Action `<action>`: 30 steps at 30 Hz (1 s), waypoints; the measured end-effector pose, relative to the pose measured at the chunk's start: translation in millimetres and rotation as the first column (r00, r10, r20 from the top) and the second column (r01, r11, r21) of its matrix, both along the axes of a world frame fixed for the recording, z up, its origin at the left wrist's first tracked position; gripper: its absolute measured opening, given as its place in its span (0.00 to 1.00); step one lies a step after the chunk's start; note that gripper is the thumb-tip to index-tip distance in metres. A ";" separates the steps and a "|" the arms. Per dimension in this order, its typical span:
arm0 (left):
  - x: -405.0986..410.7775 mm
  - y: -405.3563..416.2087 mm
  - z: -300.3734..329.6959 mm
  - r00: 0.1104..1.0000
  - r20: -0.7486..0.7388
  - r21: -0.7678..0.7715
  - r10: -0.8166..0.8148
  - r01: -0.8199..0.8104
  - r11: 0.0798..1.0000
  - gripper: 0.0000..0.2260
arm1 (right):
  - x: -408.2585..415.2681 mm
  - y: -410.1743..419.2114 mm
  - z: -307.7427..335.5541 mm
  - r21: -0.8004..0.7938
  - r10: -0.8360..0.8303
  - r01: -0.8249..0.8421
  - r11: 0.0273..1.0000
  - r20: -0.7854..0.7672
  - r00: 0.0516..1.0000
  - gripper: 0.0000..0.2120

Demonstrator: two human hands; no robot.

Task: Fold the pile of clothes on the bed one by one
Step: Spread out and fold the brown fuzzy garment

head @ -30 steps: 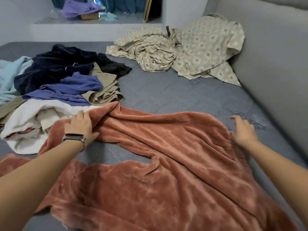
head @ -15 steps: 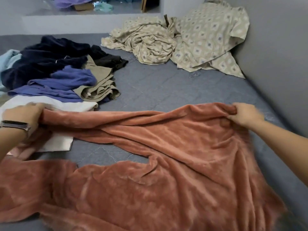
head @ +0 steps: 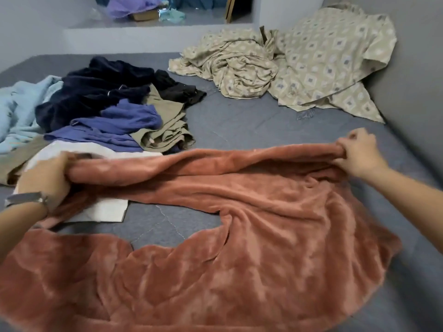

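A large rust-coloured fleece garment (head: 251, 248) lies spread across the near half of the grey bed (head: 239, 121). My left hand (head: 45, 176), with a watch at the wrist, grips its far edge at the left. My right hand (head: 359, 152) grips the same edge at the right, so the edge runs stretched between them. Behind my left hand sits the pile of clothes (head: 107, 111): dark navy, purple, olive, light blue and white pieces heaped together. The white piece (head: 100, 209) lies partly under the fleece.
A crumpled beige patterned sheet (head: 299, 63) lies at the far right of the bed, against the grey padded wall (head: 419, 80). A ledge (head: 143, 32) behind the bed carries a purple cloth and small items.
Both hands took hold of the fleece's far edge and pulled it apart; my left hand moved left, my right hand closed on the right corner. The edge now lies straighter.
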State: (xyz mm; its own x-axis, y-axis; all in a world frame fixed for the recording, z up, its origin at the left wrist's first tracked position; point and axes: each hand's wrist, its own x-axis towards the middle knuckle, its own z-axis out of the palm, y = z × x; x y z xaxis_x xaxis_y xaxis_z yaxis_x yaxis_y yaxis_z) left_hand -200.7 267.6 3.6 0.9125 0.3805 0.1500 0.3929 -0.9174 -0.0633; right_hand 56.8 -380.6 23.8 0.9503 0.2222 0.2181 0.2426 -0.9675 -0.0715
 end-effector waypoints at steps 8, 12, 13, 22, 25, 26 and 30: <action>-55.7 -54.3 -4.5 0.976 -0.160 -0.128 -0.145 0.125 0.984 0.31 | -78.5 -1.4 -24.3 -0.263 0.158 -0.208 0.942 -0.197 0.968 0.22; -89.0 -68.5 12.9 1.000 -0.020 -0.261 -0.002 -0.003 0.965 0.30 | -103.6 -26.7 -3.7 -0.305 0.044 -0.115 0.945 -0.229 0.973 0.31; -97.9 -71.4 17.1 0.998 0.039 -0.291 0.039 -0.026 0.956 0.30 | -110.0 -32.4 -0.4 -0.301 0.021 -0.090 0.949 -0.227 0.974 0.29; -180.9 -51.9 -1.4 0.979 -0.180 -0.467 0.093 -0.168 0.868 0.25 | -175.3 -72.2 -6.0 -0.369 -0.128 -0.038 0.929 -0.416 0.900 0.24; -183.5 -70.1 -9.3 0.907 -0.400 -0.207 0.136 -0.234 0.950 0.33 | -200.1 -61.4 -20.4 -0.397 -0.194 0.053 0.916 -0.324 0.926 0.22; -183.0 -84.6 -12.4 0.914 -0.388 -0.133 0.122 -0.187 0.973 0.37 | -210.4 -53.4 -23.7 -0.376 -0.167 0.056 0.925 -0.268 0.949 0.22; -174.3 -152.1 -30.5 0.951 -0.142 -0.035 -0.275 0.272 0.962 0.43 | -239.1 -20.9 -36.6 -0.274 -0.022 -0.028 0.961 -0.178 0.984 0.29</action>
